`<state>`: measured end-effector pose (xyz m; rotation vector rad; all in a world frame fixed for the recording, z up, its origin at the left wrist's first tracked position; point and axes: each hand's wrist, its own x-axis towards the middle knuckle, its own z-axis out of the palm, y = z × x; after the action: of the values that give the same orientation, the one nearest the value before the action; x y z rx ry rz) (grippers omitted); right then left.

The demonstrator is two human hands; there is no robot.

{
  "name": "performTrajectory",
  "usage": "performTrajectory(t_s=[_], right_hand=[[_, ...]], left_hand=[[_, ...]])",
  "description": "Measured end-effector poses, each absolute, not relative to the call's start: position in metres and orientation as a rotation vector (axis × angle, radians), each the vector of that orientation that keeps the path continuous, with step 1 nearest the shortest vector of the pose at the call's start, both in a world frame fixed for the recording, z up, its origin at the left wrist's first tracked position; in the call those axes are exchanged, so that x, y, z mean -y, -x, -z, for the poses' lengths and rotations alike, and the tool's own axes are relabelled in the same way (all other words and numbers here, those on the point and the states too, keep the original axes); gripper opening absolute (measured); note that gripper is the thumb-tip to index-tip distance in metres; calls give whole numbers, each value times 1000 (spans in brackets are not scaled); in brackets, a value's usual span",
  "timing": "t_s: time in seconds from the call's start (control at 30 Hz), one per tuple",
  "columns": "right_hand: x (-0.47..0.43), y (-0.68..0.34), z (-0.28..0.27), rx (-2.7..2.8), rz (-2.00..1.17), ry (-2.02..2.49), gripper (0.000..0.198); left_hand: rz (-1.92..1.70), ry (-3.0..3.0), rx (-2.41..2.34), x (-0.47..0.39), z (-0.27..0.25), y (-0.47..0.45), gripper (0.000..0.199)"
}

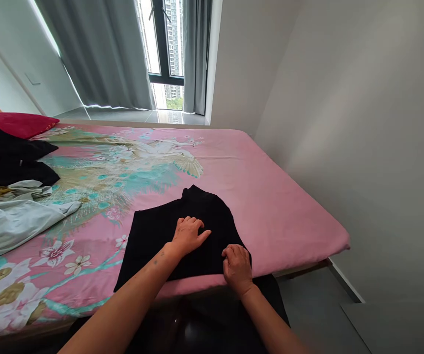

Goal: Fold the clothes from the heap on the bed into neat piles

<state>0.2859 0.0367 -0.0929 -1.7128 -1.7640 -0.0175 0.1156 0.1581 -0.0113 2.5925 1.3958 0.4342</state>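
A black garment (160, 236) lies folded flat on the near edge of the bed; its exact kind is not plain from this fold. On top of it, around the middle, rests my left hand (189, 236), palm down with the thumb held apart from the fingers. My right hand (238, 268) is at the garment's lower right corner, close to the mattress edge. Its fingers are curled in against the black cloth, and the fingertips are partly hidden.
The bed (281, 206) has a pink sheet with a bird and flower print. To the left lie a heap of black clothes (9, 157), a pale garment (20, 221) and a red pillow (16, 123). A wall (362, 147) rises at the right; grey curtains (101, 54) hang behind.
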Motion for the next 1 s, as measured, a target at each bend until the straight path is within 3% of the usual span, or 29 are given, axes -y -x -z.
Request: performTrajectory(t_s=[0.17, 0.27, 0.4, 0.5, 0.6, 0.73, 0.87, 1.0], right_hand=[[-37, -287, 93, 1780, 40, 1733, 20], [-38, -287, 91, 1792, 36, 1749, 35], [-38, -288, 89, 1822, 12, 1786, 53], [-37, -289, 89, 1822, -7, 1797, 52], [-37, -286, 81, 1786, -42, 1824, 49], [-47, -271, 58, 1785, -117, 1828, 30], [-68, -255, 53, 2028, -135, 1699, 35], [-80, -253, 73, 2133, -147, 1883, 54]], left_hand=[[-265, -2591, -1443, -169, 17, -157, 27], [-272, -2601, -1402, -175, 24, -160, 23], [-352, -2598, -1448, -172, 23, -147, 31], [-538, -2688, -1320, -156, 19, -133, 32], [-612, -2862, -902, -135, 22, -119, 29], [-541, -2903, -862, -113, 37, -101, 33], [-455, -2809, -1193, -104, 56, -89, 54], [-389, -2707, -1399, -100, 69, -77, 73]])
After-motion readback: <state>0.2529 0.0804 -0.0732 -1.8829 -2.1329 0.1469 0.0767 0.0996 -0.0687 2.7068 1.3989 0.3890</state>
